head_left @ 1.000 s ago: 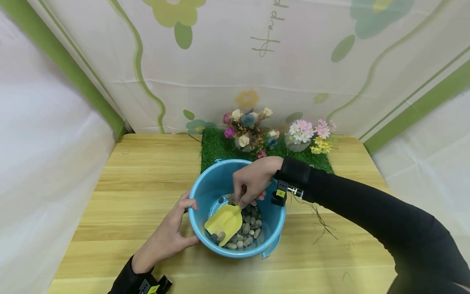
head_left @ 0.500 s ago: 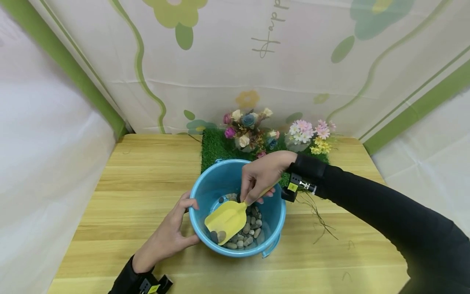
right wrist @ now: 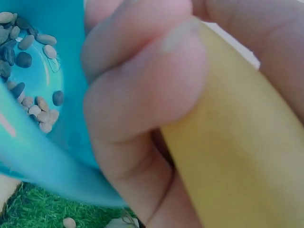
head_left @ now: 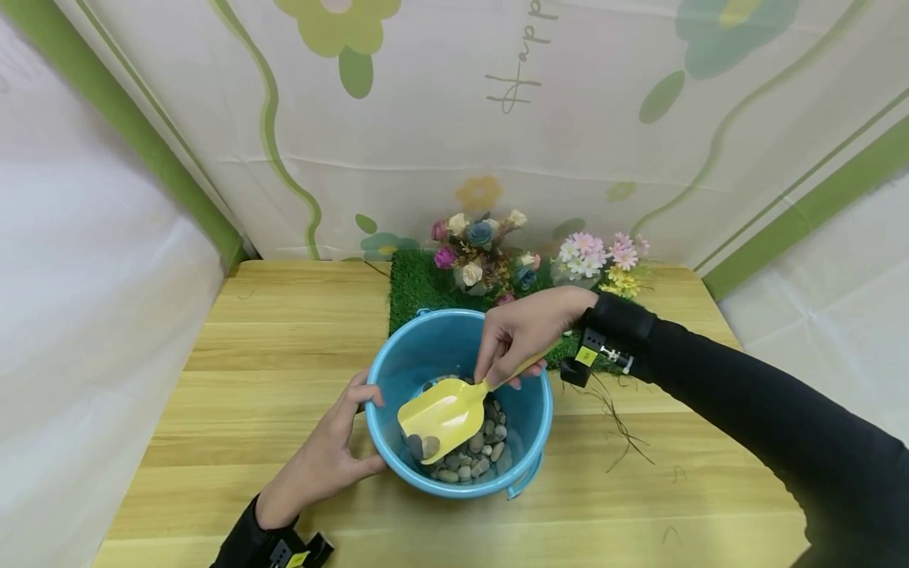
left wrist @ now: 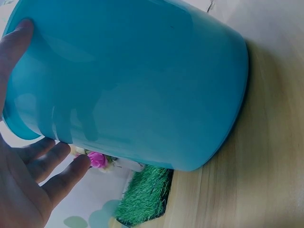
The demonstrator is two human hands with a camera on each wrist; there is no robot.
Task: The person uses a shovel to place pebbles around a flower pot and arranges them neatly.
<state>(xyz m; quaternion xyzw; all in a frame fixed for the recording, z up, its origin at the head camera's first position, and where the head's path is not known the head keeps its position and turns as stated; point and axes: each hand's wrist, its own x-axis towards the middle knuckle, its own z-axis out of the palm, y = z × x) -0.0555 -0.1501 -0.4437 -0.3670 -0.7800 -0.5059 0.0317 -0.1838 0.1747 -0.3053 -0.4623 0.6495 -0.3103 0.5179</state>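
A light blue bucket (head_left: 426,339) stands on the wooden table, with pebbles (head_left: 465,472) over its bottom. My left hand (head_left: 323,461) grips the bucket's left side, fingertips hooked over the rim and thumb against the outer wall. Inside the bucket's mouth, my right hand (head_left: 521,331) holds a yellow scoop (head_left: 449,416) by its handle, thumb and fingers curled round it. The blade slants down to the left above the stones, and a couple of pebbles (head_left: 424,447) sit at its front end. Up close in the right wrist view, the handle (right wrist: 232,142) runs through the curled fingers.
Behind the bucket lies a green artificial grass mat (head_left: 412,284) bearing a mixed bouquet (head_left: 479,244) and a pot of pink and white flowers (head_left: 582,256). Dry twigs (head_left: 621,426) lie right of the bucket. The bucket's handle (head_left: 524,480) hangs at its front right.
My right hand has moved up and to the right, drawing the scoop with it; the blade has lifted and more of the handle shows. The left hand and bucket have stayed put.
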